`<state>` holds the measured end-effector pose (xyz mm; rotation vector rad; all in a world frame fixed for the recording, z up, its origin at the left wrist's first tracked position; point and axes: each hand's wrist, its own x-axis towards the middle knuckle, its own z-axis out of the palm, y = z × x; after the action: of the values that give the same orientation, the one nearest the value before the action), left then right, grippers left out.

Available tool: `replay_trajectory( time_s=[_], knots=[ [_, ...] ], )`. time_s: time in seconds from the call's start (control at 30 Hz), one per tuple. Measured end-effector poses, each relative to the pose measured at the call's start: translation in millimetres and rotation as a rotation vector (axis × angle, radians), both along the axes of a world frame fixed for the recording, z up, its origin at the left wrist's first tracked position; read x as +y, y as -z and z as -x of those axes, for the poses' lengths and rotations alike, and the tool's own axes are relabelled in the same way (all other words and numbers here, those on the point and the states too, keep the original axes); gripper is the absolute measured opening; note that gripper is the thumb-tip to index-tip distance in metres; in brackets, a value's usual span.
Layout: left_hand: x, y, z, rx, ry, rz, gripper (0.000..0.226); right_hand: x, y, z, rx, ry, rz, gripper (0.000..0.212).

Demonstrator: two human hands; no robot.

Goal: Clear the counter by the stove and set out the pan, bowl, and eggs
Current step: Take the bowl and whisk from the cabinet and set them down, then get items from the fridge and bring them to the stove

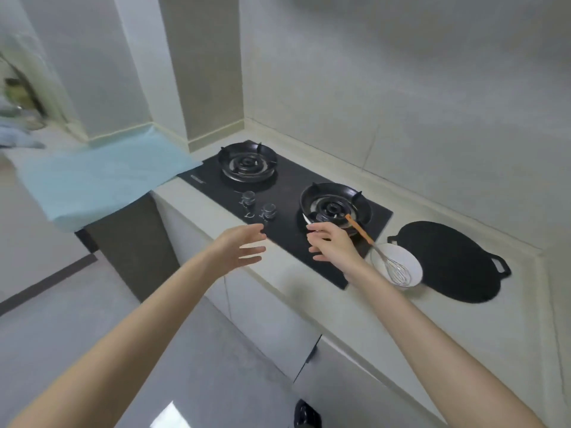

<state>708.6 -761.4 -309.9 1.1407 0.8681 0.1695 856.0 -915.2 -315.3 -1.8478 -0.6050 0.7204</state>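
Observation:
A flat black pan [451, 261] with two small handles lies on the counter right of the stove. Beside it, on its left, stands a white bowl [414, 267] holding a wire whisk [383, 257] with an orange handle that leans toward the right burner. My right hand [330, 245] hovers over the stove's front right part, just left of the bowl, pinching a thin white object [306, 220] whose kind I cannot tell. My left hand [244, 248] is open with fingers spread, over the stove's front edge near the knobs. No eggs are in view.
The black two-burner gas stove [290, 239] has two knobs [259, 205] at its front. A light blue cloth [102, 177] covers the counter left of it and overhangs the edge. Blurred items sit at the far left. Tiled walls close in behind and on the right.

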Motion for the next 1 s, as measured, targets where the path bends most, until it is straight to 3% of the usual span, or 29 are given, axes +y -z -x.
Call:
replay_trajectory(
  time_s=[0.5, 0.73, 1.0],
  knots=[
    [47, -25, 305, 0.033, -0.700, -0.160, 0.032, 169, -19, 244, -0.044, -0.692, -0.002, 0.026],
    [21, -38, 399, 0.012, -1.193, -0.196, 0.027, 216, -29, 341, -0.068, -1.056, -0.017, 0.025],
    [-32, -54, 449, 0.084, -1.507, -0.288, 0.026, 226, -38, 413, -0.055, -1.385, -0.036, 0.025]
  ],
)
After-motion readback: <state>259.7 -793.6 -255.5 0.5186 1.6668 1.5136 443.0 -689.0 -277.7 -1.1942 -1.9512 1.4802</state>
